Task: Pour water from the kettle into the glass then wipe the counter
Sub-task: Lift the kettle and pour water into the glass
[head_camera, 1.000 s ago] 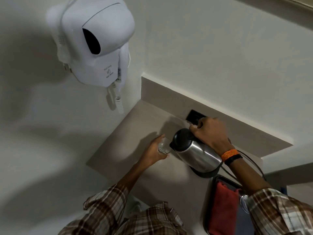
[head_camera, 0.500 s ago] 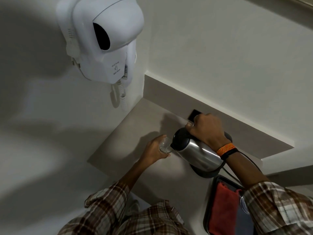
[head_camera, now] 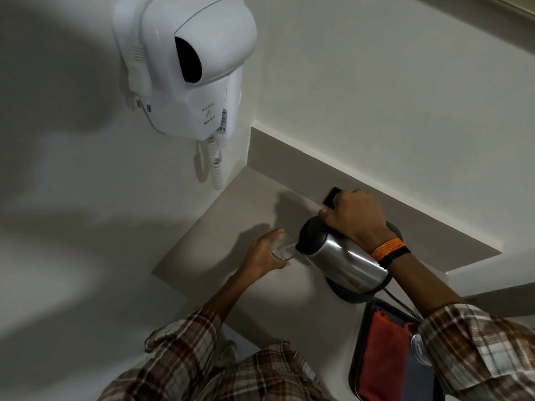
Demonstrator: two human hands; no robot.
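Note:
My right hand [head_camera: 357,219] grips the handle of a steel kettle [head_camera: 344,263] with a black lid, tilted so its spout reaches the rim of a clear glass [head_camera: 282,250]. Around the glass is my left hand [head_camera: 262,256], which holds it just above the beige counter [head_camera: 240,215]. Water shows inside the glass. Under the kettle's back end sits its black base [head_camera: 351,296], partly hidden. A red cloth [head_camera: 382,354] lies folded in a black tray [head_camera: 357,354] at the lower right.
A white wall-hung hair dryer [head_camera: 188,68] with a coiled cord hangs over the counter's left corner. A black socket [head_camera: 333,195] sits in the backsplash behind my right hand. A second clear glass [head_camera: 418,350] stands in the tray, half hidden by my right sleeve.
The kettle's spout has tipped closer onto the glass rim and water now shows in the glass. My view has shifted left and closer.

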